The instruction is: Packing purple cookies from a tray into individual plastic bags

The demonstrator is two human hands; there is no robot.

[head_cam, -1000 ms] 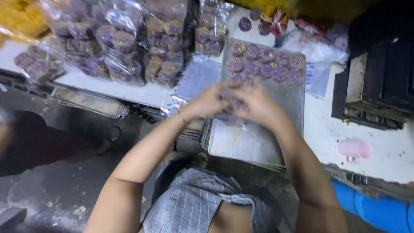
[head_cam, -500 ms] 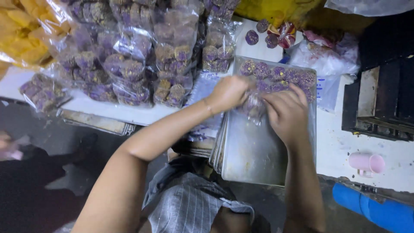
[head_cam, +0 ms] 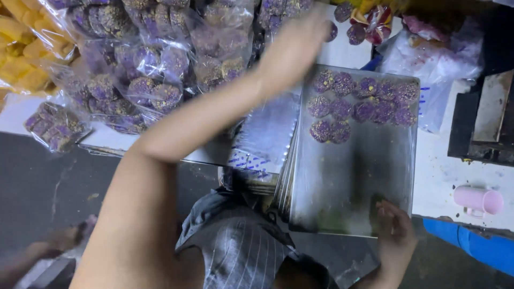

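Two hands are at work over a metal baking tray (head_cam: 348, 182) that lies on the white desk (head_cam: 460, 176). The tray is a rectangle whose long axis runs from the person's body out toward the far side of the desk, tilted a little to the right at the far end. It sits on top of a stack of like trays, whose edges show along its left side.

About a dozen round purple cookies (head_cam: 353, 104) with a crumbly topping lie in loose rows at the far end of the tray; the near end is bare metal.

The right hand (head_cam: 393, 230) rests at the near right corner of the tray, fingers curled over its edge, gripping the tray's rim. The left hand (head_cam: 294, 45) is stretched out past the far left corner of the tray, blurred; its grip I cannot tell, nor whether it holds anything.

Just left of the trays lies a stack of flat clear bags (head_cam: 265, 139). Beyond them, filled bags of purple cookies (head_cam: 155, 59) are heaped on the desk, with bags of yellow cookies (head_cam: 24, 51) at the far left. A pink cup (head_cam: 478, 200) lies on its side near the desk's right edge, well apart from the tray.
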